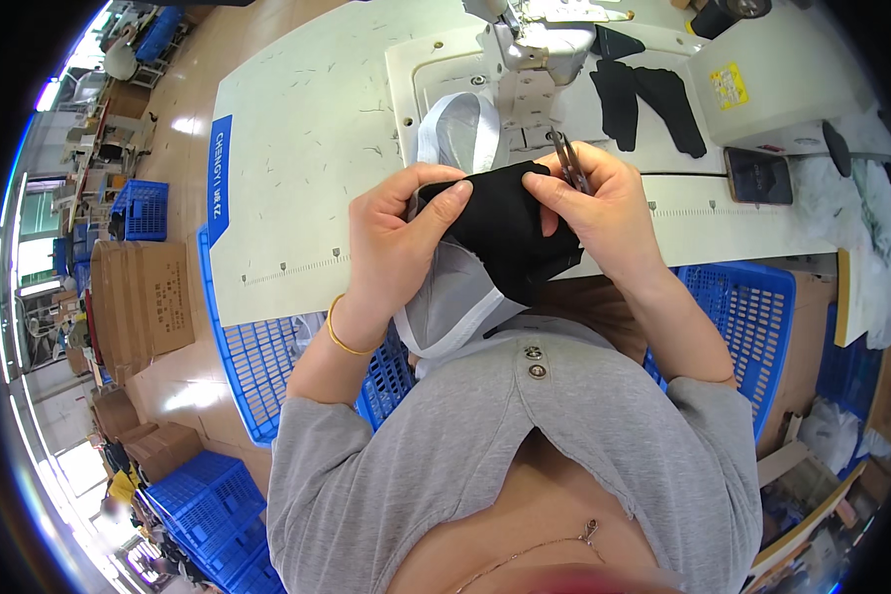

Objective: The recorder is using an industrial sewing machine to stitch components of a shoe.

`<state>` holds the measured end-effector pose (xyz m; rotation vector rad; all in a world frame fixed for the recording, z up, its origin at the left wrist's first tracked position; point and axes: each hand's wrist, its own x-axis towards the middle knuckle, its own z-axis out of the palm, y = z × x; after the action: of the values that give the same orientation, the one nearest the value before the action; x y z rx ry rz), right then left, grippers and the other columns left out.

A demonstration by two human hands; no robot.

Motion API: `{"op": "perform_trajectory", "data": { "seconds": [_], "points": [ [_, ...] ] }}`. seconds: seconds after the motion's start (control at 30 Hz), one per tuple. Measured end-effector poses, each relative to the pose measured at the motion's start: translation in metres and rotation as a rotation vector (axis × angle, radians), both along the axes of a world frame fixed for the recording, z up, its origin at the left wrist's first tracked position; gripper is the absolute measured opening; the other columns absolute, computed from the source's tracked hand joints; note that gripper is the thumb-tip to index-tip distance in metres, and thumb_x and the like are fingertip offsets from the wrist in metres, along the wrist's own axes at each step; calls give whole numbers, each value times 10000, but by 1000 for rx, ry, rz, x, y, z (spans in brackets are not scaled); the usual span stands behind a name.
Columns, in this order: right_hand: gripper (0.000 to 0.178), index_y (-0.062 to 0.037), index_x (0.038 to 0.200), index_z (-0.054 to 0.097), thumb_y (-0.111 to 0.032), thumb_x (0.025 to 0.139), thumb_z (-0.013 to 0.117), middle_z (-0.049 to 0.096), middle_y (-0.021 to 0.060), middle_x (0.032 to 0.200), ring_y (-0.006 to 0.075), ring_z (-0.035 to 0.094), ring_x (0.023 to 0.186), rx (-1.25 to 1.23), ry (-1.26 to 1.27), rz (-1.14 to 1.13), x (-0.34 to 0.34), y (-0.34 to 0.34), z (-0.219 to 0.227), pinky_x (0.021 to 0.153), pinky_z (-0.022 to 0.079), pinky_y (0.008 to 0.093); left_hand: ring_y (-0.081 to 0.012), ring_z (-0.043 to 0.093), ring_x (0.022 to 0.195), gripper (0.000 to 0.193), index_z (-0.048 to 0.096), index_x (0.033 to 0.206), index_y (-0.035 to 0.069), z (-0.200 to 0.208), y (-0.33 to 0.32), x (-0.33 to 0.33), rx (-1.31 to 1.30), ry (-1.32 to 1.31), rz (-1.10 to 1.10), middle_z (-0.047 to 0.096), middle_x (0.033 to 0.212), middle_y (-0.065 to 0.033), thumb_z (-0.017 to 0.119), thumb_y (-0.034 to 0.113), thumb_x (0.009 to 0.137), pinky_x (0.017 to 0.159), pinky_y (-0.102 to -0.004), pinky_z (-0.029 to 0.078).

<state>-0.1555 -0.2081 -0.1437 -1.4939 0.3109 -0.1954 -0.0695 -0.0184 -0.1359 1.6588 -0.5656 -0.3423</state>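
Between my two hands a piece of black fabric (505, 223) is stretched in front of the sewing machine (540, 59). My left hand (401, 223) pinches its left edge between thumb and fingers. The other edge is pinched by my right hand (599, 203), which also keeps a pair of dark thread snips (570, 163) tucked in its fingers, blades pointing away from me. White and grey fabric with a white band (455, 297) hangs below the black piece toward my lap. More of the white band (487, 134) loops up beside the machine's needle area.
Several black cut pieces (653, 104) lie right of the machine head. A phone (759, 176) rests near the table's right side, below a black thread cone (728, 15). Blue baskets (738, 317) stand under the table edge on both sides. Thread scraps dot the white tabletop (297, 178).
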Motion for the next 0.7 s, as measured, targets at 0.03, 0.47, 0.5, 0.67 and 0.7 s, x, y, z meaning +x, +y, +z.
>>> {"op": "perform_trajectory", "data": {
  "seconds": [0.03, 0.47, 0.5, 0.67, 0.7],
  "points": [
    [127, -2, 823, 623, -87, 872, 703, 588, -8, 621, 34, 547, 559, 6, 11, -1, 1, 1, 0, 522, 395, 186, -38, 584, 737, 128, 705, 966, -11, -1, 1, 0, -4, -2, 8, 684, 805, -4, 687, 102, 909, 657, -198, 474],
    [96, 2, 941, 655, -27, 862, 701, 554, -25, 640, 38, 507, 558, 16, -24, -101, 4, 23, 8, 519, 383, 189, -30, 561, 760, 129, 705, 972, -20, 4, 17, 4, 60, -4, -67, 674, 825, 15, 687, 87, 903, 677, -193, 459],
    [131, 6, 983, 667, -31, 862, 702, 541, -31, 642, 39, 503, 567, 35, -32, -116, 6, 25, 13, 529, 387, 188, -31, 563, 759, 130, 707, 973, -19, 6, 19, 7, 61, -29, -59, 679, 829, 13, 688, 87, 901, 676, -192, 460],
    [145, -2, 976, 680, -127, 904, 687, 561, -33, 651, 33, 510, 587, -174, -45, 123, 5, 7, 12, 541, 392, 197, -35, 523, 696, 131, 710, 958, -14, 10, 22, 17, 26, -44, -92, 643, 754, 21, 691, 98, 894, 620, -210, 429],
    [145, -2, 976, 680, -127, 904, 687, 561, -33, 651, 33, 510, 587, -172, -46, 109, 4, 7, 12, 541, 392, 197, -35, 523, 696, 131, 710, 958, -14, 12, 21, 20, 28, -46, -105, 643, 754, 21, 691, 98, 894, 620, -210, 429]
  ]
}}
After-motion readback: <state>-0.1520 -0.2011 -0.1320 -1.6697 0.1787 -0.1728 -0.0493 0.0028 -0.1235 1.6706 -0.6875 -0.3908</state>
